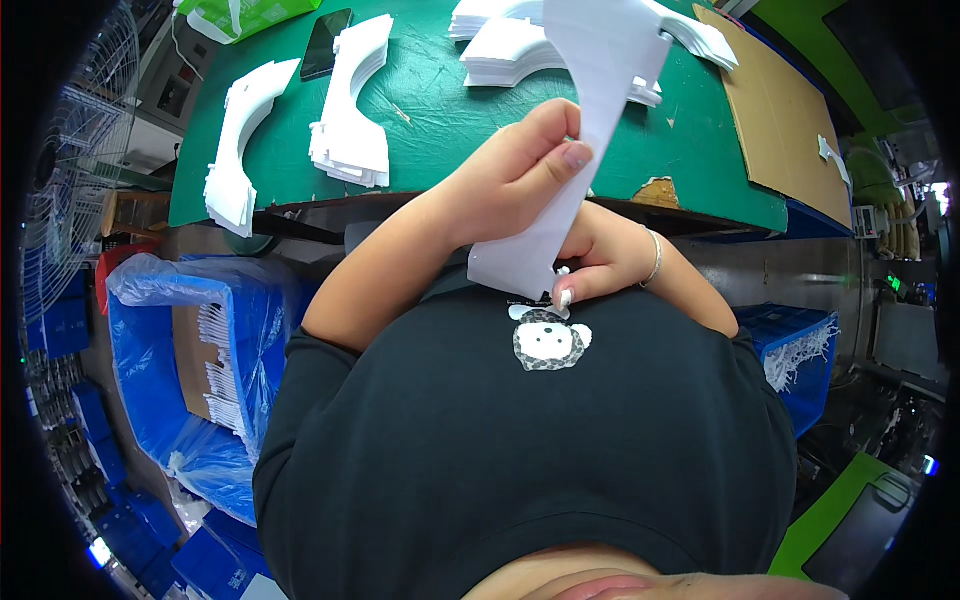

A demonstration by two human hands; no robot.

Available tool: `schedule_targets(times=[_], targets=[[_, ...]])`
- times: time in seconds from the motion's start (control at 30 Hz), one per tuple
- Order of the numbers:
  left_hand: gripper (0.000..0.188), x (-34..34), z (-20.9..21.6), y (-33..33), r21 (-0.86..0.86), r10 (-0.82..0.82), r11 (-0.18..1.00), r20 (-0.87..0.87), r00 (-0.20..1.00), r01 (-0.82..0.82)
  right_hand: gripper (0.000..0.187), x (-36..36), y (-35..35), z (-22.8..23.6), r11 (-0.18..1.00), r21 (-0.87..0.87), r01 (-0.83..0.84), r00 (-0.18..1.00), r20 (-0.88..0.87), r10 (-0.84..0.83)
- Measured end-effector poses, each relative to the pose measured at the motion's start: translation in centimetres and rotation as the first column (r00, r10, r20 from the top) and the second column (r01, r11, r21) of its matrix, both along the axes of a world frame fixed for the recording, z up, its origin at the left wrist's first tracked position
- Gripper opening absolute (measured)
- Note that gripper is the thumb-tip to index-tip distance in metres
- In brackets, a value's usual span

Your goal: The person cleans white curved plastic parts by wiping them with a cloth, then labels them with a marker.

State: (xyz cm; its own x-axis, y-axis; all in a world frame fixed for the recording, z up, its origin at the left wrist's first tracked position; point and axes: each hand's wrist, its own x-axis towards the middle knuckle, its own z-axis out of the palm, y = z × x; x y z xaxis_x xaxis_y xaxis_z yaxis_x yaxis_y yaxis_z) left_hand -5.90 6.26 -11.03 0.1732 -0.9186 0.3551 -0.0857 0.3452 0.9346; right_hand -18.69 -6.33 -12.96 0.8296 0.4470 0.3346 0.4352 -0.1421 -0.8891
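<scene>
The left hand [520, 170] grips a white plastic piece [608, 75] at its narrow waist; the right hand [605, 255] is nearer its bottom end, thumb at the lower corner, fingers partly hidden, so I can't tell how tightly it holds. The piece's long axis runs from seven o'clock to one, its foot hanging off the near edge of the green table [425, 130]. From the left hand, white stacks sit at ten [357, 100] and twelve, with bare green towards eleven; cardboard [785, 110] lies between two and three.
</scene>
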Motion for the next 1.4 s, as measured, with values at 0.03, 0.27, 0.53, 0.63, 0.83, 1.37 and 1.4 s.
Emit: schedule_targets(times=[0.03, 0.27, 0.53, 0.63, 0.83, 1.37, 1.4], targets=[[0.023, 0.0, 0.0, 0.0, 0.003, -0.023, 1.0, 0.005, 1.0, 0.023, 0.046, -0.1, 0.0, 0.2, 1.0, 0.0, -0.002, 1.0, -0.002, 0.002], [0.022, -0.4, 0.2, 0.0, -0.006, -0.044, 0.999, 0.001, 0.999, 0.044, 0.042, -1.1, 0.1, -0.2, 0.945, 0.306, -0.117, 0.816, -0.512, 0.267], [0.019, 0.3, -0.3, 0.5, -0.045, 0.225, 0.973, -0.031, 0.974, -0.226, 0.021, -0.9, 0.4, -0.3, 0.947, 0.267, 0.178, 0.933, -0.351, -0.076], [0.018, 0.6, -1.1, 0.6, -0.097, 0.356, 0.927, -0.069, 0.932, -0.361, 0.016, -1.5, 0.2, -0.2, 0.881, 0.206, 0.425, 0.86, -0.395, -0.323], [0.023, 1.3, -1.4, 1.5, 0.147, 0.521, 0.853, -0.184, 0.833, -0.501, 0.011, -1.0, 0.2, 0.8, 0.751, 0.189, 0.633, 0.764, -0.308, -0.567], [0.03, 7.8, 0.5, 5.9, -0.059, 0.431, 0.618, 0.859, 0.275, -0.784, 0.028, 5.7, -9.5, 1.8, 0.363, -0.378, 0.852, 0.508, 0.428, -0.747], [0.03, 9.1, 0.1, 6.3, -0.066, 0.431, 0.618, 0.862, 0.267, -0.783, 0.028, 6.7, -10.3, 1.3, 0.363, -0.37, 0.855, 0.504, 0.432, -0.748]])
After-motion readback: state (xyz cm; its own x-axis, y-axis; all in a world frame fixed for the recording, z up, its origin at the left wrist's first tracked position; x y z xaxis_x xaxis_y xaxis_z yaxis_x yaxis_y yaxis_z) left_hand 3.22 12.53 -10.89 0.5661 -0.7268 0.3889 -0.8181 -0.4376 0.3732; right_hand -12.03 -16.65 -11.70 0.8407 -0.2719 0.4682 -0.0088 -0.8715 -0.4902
